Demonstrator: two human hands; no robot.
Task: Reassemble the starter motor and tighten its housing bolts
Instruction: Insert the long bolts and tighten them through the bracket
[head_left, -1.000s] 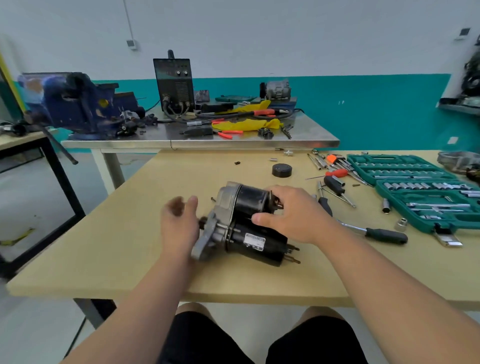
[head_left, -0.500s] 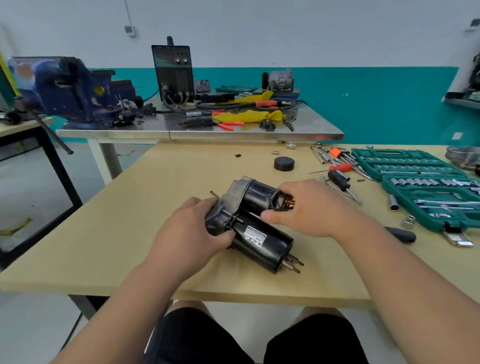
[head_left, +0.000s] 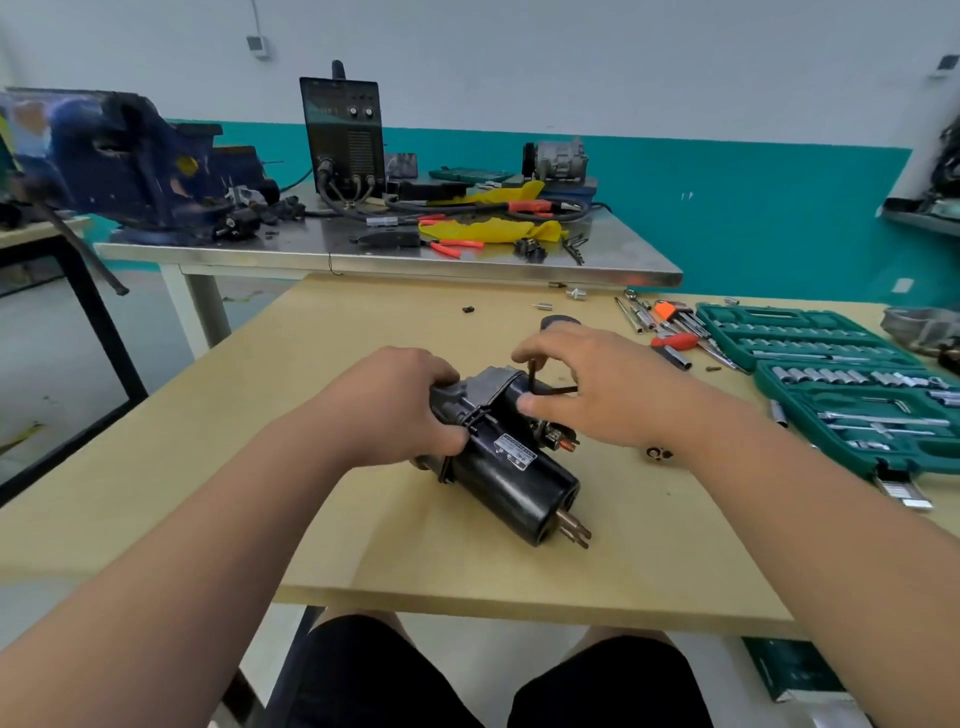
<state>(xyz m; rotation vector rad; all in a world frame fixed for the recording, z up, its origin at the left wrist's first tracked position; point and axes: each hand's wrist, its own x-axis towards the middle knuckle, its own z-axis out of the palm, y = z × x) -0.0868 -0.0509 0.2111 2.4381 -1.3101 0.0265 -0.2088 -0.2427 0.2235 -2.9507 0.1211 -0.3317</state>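
A: Head view, centre of frame. Where is the starter motor (head_left: 511, 467) sitting?
B: It is lying on its side on the tan table (head_left: 415, 545). The black cylinder is pointing toward the lower right and the grey nose end toward the upper left. 2 copper-coloured studs are sticking out of the lower-right end.
A: Left hand?
B: The left hand (head_left: 400, 410) is gripping the grey nose end, with its fingers curling round the casting.
A: Right hand?
B: The right hand (head_left: 597, 384) is hanging over the upper part of the motor, fingertips pinching a black L-shaped hex key (head_left: 533, 375). Cannot tell whether the key's tip is sitting in a bolt.
A: Around it?
B: A green socket case (head_left: 763, 313) is lying open at the right edge. A steel table (head_left: 291, 249) is standing behind, carrying a blue vise (head_left: 130, 161) at upper left and a black welder (head_left: 343, 130) at upper centre.
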